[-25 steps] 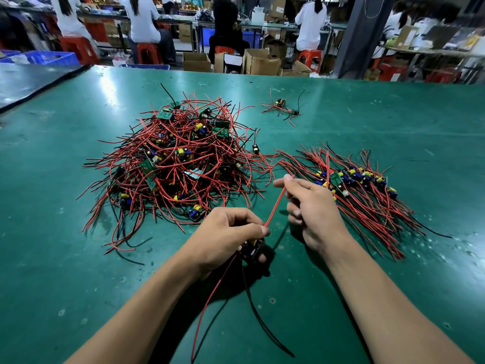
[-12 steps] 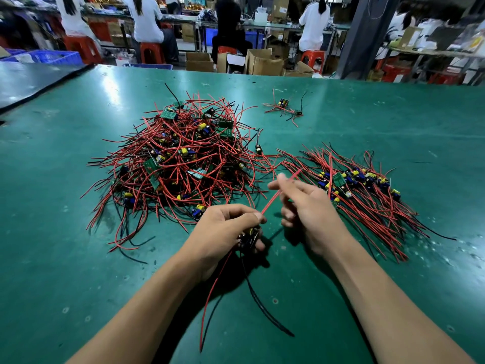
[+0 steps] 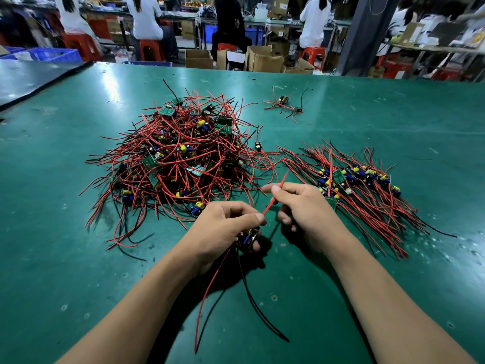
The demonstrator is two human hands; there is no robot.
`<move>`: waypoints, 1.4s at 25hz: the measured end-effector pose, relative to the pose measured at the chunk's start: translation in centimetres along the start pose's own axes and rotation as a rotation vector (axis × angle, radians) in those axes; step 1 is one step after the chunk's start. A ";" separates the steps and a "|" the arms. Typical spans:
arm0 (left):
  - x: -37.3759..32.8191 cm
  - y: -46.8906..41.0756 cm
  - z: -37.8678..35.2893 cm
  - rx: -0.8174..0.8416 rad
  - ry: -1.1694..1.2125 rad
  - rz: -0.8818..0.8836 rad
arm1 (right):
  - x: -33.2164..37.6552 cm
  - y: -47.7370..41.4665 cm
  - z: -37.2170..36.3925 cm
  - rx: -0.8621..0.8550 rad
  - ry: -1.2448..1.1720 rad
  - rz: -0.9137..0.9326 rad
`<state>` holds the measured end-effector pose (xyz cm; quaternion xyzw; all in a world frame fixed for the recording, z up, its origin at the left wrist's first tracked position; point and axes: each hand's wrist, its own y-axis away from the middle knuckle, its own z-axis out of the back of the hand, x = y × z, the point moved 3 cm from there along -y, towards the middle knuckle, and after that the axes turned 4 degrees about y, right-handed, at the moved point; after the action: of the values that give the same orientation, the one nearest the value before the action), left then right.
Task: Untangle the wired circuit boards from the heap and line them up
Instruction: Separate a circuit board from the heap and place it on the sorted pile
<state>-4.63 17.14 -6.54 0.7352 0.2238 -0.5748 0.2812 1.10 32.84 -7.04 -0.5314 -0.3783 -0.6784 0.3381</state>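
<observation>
Head view: one small circuit board (image 3: 248, 237) is gripped in the left hand (image 3: 223, 227) just above the bench (image 3: 52, 232), between the heap (image 3: 178, 158) and the lined-up row (image 3: 362, 185). Its red wire (image 3: 268, 206) is pinched and held taut by the right hand (image 3: 304, 208). Probably feather-light stuff, with floppy, snag-prone wires and likely fragile solder joints, so the board body is best held, not the leads.

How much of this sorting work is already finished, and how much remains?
Done: a row of boards lies lined up at the right. In hand: the left hand grips one board, the right hand pinches its red wire. Left: the tangled heap, clearly bigger than the row, and a small cluster beyond it. Probably less than half done.
</observation>
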 end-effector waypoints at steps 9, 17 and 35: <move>0.2 0.2 0.2 -0.031 0.042 -0.026 | -0.4 -1.4 4.7 -0.335 -0.396 0.002; -0.4 -0.1 0.8 -0.067 0.362 -0.081 | 0.3 0.5 0.4 0.131 0.294 0.190; -1.6 0.2 1.7 -0.356 0.554 -0.221 | 2.2 1.7 -2.2 0.121 -0.212 0.220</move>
<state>-6.07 15.84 -5.24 0.7740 0.4669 -0.3321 0.2696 1.10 29.95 -5.00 -0.6167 -0.3916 -0.5535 0.3999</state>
